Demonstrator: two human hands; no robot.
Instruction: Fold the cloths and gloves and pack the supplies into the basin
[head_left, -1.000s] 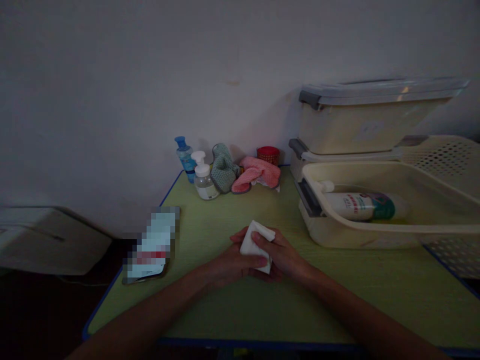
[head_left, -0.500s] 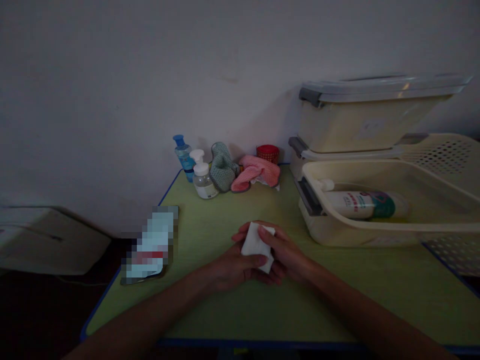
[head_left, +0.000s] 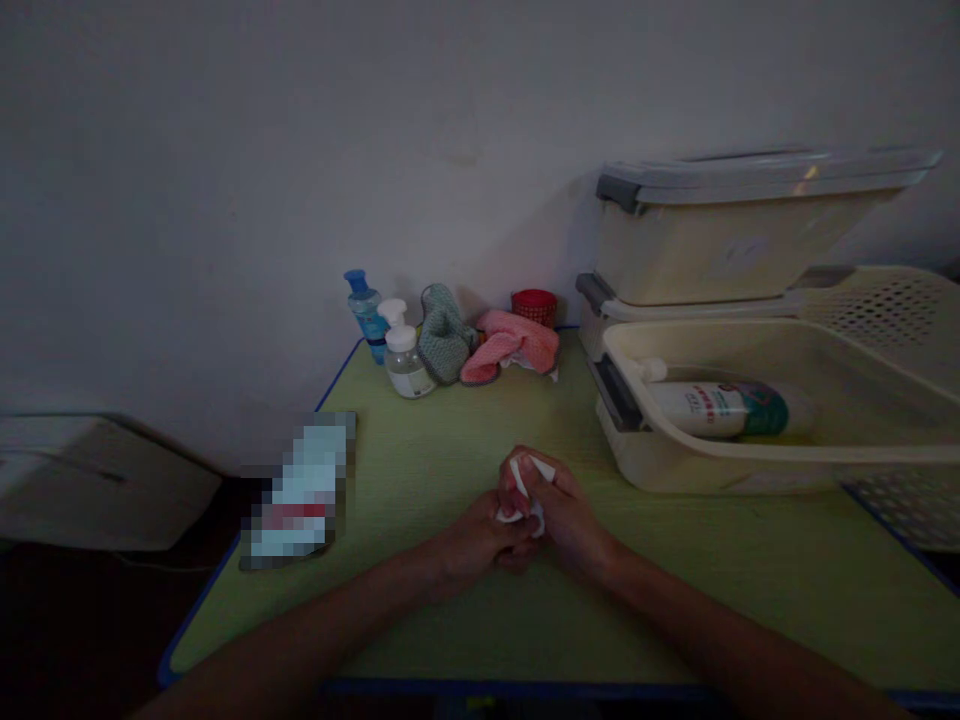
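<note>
A white tissue [head_left: 545,468] is crumpled between my two hands, low over the light green table [head_left: 427,465]. My left hand [head_left: 478,540] is closed on its left and lower part. My right hand [head_left: 568,515] wraps round the other side, with its fingers curled over towards the left hand. The hands press together, so only a few white corners and edges show. Most of the tissue and several fingertips are hidden.
A phone-like slab [head_left: 304,490], its screen blurred out, lies at the left. Behind stand a blue bottle [head_left: 367,315], a pump bottle [head_left: 409,365], a grey-green cloth [head_left: 444,335], a pink cloth [head_left: 517,345] and a red container [head_left: 535,307]. A cream bin [head_left: 712,475] holds a spray bottle [head_left: 720,408].
The tissue was a flat folded pad held between thumbs and fingers. Now both hands have closed tighter round it, and it is crumpled and mostly covered.
</note>
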